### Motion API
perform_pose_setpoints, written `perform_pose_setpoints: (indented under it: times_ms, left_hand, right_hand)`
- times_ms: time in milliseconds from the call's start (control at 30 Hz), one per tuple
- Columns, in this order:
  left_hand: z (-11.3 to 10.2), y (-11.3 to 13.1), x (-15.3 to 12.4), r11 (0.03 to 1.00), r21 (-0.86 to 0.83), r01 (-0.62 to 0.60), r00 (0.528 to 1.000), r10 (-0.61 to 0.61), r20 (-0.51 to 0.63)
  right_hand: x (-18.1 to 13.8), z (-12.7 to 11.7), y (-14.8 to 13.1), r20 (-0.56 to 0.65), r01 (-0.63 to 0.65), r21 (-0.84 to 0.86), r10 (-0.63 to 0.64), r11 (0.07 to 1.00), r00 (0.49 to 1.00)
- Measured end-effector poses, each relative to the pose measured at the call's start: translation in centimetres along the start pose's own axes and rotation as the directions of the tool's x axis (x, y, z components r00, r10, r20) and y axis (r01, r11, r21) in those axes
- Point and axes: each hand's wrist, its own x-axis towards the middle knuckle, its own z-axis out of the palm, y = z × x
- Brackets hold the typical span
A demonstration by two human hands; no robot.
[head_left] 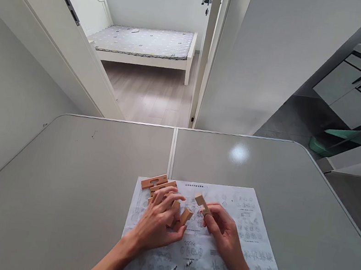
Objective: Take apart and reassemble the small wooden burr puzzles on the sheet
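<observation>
Where the printed paper sheet point(246, 239) lies on the smooth grey counter point(69, 190), the left hand point(155, 226) curls around two pale wooden blocks point(185, 216) over the sheet's middle. The right hand point(224, 231) pinches one notched block point(201, 202) beside them. Two slotted bars point(154, 181) lie at the sheet's far-left corner.

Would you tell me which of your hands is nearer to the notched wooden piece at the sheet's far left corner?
Left. The left hand, gripping wooden blocks, lies just beside the notched piece; the right hand, pinching a small block, is farther right.
</observation>
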Motion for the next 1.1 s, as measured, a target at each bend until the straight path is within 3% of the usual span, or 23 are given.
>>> perform_pose_setpoints:
  times_ms: [267, 633, 800, 933, 1033, 1100]
  left_hand:
    - [-0.9, -0.8, 0.3, 0.999, 0.042, -0.028, 0.999, 0.030, -0.029]
    - [-3.3, -2.5, 0.7, 0.996, -0.061, -0.071, 0.997, 0.072, 0.010]
    - [-3.0, -3.5, 0.7, 0.994, -0.103, 0.017, 0.990, -0.031, -0.137]
    - [-3.0, -4.9, 0.9, 0.966, -0.130, 0.225, 0.905, -0.257, -0.340]
    - [-3.5, -6.1, 0.9, 0.877, -0.232, 0.420, 0.774, -0.480, -0.413]
    - [-3.7, -6.7, 0.8, 0.783, -0.360, 0.507, 0.673, -0.621, -0.403]
  right_hand:
    - [0.1, -0.5, 0.5, 0.027, 0.036, -0.195, -0.031, 0.980, 0.999]
    - [0.0, -0.6, 1.1, 0.279, 0.260, -0.361, -0.162, 0.896, 0.947]
    - [0.1, -0.4, 1.2, 0.324, 0.319, -0.414, -0.190, 0.852, 0.927]
    - [0.1, -0.2, 1.3, 0.326, 0.372, -0.456, -0.238, 0.809, 0.915]
    - [0.0, -0.1, 1.5, 0.317, 0.388, -0.499, -0.253, 0.775, 0.914]
    - [0.0, 0.0, 1.7, 0.312, 0.386, -0.519, -0.252, 0.763, 0.916]
